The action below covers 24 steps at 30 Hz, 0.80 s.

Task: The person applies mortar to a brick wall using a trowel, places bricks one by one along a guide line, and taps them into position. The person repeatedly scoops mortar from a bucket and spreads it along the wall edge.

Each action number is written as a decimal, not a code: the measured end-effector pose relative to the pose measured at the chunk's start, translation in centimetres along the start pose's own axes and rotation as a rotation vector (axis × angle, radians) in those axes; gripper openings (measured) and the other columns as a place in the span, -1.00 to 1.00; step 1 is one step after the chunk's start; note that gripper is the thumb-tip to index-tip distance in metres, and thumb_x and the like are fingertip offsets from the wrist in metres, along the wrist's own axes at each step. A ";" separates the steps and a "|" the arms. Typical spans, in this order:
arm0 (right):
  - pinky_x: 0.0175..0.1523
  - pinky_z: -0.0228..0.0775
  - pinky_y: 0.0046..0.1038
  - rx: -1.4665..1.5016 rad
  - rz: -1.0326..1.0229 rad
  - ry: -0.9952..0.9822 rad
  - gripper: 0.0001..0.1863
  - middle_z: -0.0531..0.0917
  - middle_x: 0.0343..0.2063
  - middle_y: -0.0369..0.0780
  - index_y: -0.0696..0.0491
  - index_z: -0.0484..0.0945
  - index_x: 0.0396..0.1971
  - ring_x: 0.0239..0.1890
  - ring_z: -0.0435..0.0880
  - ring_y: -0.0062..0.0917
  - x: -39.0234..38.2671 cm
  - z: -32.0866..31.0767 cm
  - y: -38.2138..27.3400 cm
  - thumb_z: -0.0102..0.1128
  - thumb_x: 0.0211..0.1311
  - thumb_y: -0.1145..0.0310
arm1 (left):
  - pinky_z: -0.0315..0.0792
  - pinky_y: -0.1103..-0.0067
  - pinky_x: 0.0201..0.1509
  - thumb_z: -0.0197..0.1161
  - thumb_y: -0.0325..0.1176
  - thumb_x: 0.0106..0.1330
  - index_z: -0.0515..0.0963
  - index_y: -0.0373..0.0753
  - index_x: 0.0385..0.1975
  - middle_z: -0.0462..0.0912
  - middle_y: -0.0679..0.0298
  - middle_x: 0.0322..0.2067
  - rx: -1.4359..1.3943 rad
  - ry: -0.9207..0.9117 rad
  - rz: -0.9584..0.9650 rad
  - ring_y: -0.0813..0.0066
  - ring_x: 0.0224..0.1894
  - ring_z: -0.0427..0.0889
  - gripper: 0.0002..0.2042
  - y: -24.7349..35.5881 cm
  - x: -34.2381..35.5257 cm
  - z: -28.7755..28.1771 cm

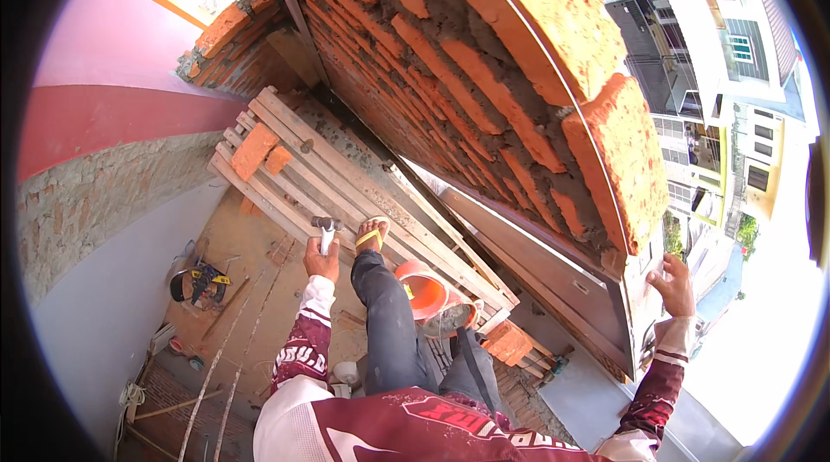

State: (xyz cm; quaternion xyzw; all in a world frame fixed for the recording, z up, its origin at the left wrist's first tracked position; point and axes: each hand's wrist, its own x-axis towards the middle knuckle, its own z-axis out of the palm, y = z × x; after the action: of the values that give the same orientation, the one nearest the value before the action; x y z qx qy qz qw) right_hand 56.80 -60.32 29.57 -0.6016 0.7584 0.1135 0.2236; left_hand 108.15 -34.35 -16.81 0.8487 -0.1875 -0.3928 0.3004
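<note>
No pkgs, labels, signs or screens visible anywhere in view.

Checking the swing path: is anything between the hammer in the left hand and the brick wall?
Yes. The left hand holds the hammer low beside the person's raised leg; that leg and the wooden scaffold planks lie between it and the brick wall.

— What sort of place is this?

— A building site, high up on a scaffold. A half-built brick wall (pixel 450 90) shows rough grey mortar between the bricks.

— What else shows it?

— A wooden plank platform (pixel 346 194) carries loose bricks (pixel 255 151), an orange bucket (pixel 424 289) holds mortar, and neighbouring buildings (pixel 718 73) lie far below.
</note>
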 end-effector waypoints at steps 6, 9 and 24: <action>-0.01 0.47 -0.22 -0.158 -0.073 0.186 -0.16 0.69 -0.24 0.02 0.10 0.61 -0.04 -0.12 0.67 -0.10 -0.1 0.8 -0.1 0.38 -0.16 -0.33 | 0.45 0.54 -0.39 0.43 -0.42 0.07 0.48 -0.32 -0.43 0.61 0.27 -0.52 -0.251 -0.264 0.286 0.61 -0.49 0.49 -0.77 13.8 -14.0 1.4; 0.05 0.30 0.07 -0.137 -0.021 0.139 -0.13 0.71 -0.26 -0.07 0.03 0.57 -0.01 -0.11 0.67 -0.19 -0.1 0.8 -1.4 0.22 -0.10 -0.45 | 0.39 0.65 -0.42 0.41 -0.44 0.13 0.43 -0.31 -0.41 0.53 0.37 -0.55 -0.194 -0.367 0.586 0.70 -0.50 0.45 -0.77 21.2 -20.4 0.9; 0.24 0.31 -0.32 0.832 -0.605 0.722 -0.60 0.59 -0.03 -0.02 0.17 0.46 0.06 0.15 0.52 -0.27 -16.3 6.0 11.6 0.10 0.25 0.34 | 0.33 0.25 0.23 0.18 -0.10 0.39 0.38 -0.36 -0.05 0.59 0.04 -0.15 -0.423 -1.122 1.025 0.13 0.11 0.49 -0.59 40.3 -50.2 10.3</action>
State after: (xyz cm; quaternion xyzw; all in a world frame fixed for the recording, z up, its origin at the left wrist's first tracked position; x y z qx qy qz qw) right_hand 49.75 -40.72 30.93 -0.6525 0.5632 -0.4696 0.1911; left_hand 65.60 -40.43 32.20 0.2563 -0.6003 -0.6024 0.4595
